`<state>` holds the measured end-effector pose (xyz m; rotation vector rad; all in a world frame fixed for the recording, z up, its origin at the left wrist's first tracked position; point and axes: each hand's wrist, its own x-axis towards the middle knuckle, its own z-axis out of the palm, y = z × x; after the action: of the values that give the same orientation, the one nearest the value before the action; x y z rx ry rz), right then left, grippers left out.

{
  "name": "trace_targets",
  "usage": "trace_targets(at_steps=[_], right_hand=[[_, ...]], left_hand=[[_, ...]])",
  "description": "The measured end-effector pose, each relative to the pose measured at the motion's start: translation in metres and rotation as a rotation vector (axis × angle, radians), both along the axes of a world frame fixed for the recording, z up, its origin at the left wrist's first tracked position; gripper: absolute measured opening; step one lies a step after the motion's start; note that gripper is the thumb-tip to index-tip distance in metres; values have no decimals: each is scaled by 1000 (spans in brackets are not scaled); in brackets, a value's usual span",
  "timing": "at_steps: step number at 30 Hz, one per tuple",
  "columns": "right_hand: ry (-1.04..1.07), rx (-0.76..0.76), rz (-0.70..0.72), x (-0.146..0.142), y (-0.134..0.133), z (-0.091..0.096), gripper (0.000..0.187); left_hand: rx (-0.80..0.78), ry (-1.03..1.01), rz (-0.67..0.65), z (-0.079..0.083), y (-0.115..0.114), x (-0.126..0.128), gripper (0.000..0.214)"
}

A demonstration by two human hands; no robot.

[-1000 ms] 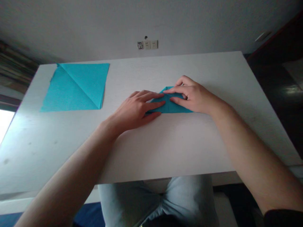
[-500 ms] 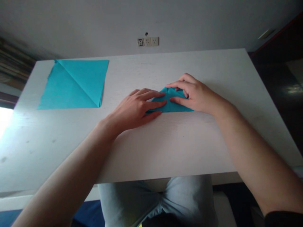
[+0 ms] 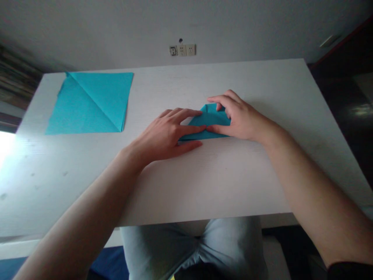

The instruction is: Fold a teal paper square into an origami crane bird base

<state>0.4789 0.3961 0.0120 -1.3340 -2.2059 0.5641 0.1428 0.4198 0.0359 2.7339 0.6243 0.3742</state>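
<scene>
A small folded piece of turquoise paper (image 3: 214, 116) lies on the white table between my two hands, its long straight edge toward me and its top narrowed to a short flat edge. My left hand (image 3: 166, 134) rests over its left end, fingers spread, with the thumb on the table just below the paper. On the right side, my right hand (image 3: 244, 118) has its thumb pressed on the paper, touching my left index fingertip. Its index finger is stretched out above the top edge, while the other fingers curl over the right end and hide it.
A larger turquoise sheet (image 3: 93, 103) with a diagonal crease and a ragged left edge lies at the table's back left. The white table (image 3: 186, 186) meets a grey wall with sockets (image 3: 182, 50). My legs (image 3: 192, 249) are below its front edge.
My right index finger has lifted off the paper's top edge. The right thumb has slid left to my left index fingertip. The paper's top now looks flat rather than pointed.
</scene>
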Motion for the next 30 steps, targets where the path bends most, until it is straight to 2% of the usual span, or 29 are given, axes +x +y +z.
trace_targets(at_steps=[6,12,30], right_hand=[[-18,1,51,0,1,-1,94],[-57,-33,45,-2,0,1,96],[-24,-76,14,-4,-1,5,98]], left_hand=[[-80,-108,61,-1,3,0,44],[-104,-31,91,-5,4,1,71],[-97,37,69,-1,4,0,70]])
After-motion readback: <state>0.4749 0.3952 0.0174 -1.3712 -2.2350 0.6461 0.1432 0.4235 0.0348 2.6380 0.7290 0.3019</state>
